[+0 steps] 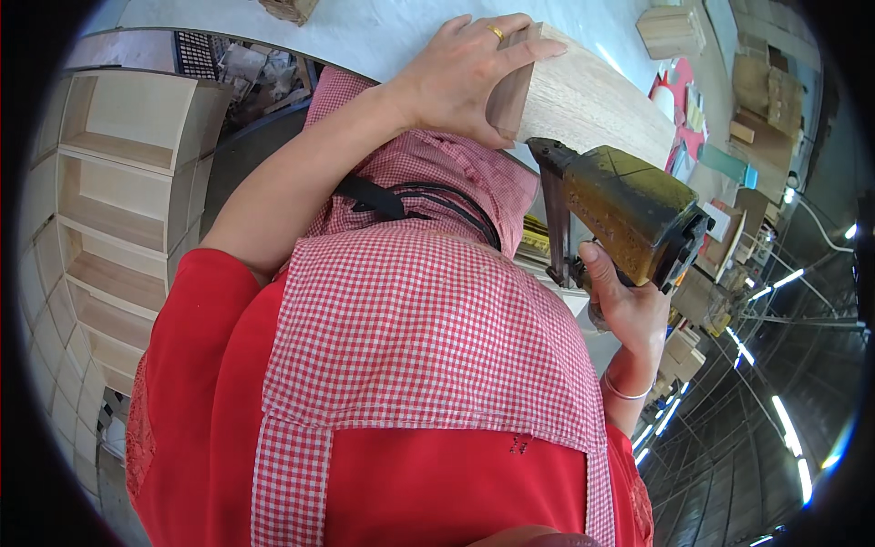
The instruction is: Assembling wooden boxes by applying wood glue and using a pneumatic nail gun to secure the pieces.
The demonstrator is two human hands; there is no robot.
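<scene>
Flanking the wooden piece point(592, 96) are a nailer point(629, 210) and block point(672, 33).

The box point(597, 100) is at the near edge of the table point(392, 41), its left end under the left hand point(460, 77). The nail gun point(629, 205), in the right hand point(629, 310), sits at its near side, perhaps touching. Stacked open cases point(132, 105) stand far left.

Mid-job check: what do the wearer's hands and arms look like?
Both hands are ungloved. The left hand wears a gold-coloured ring; the right hand has a thin, pale bangle at its wrist. Red sleeves with patterned, lace-like panels leave the forearms bare.
</scene>
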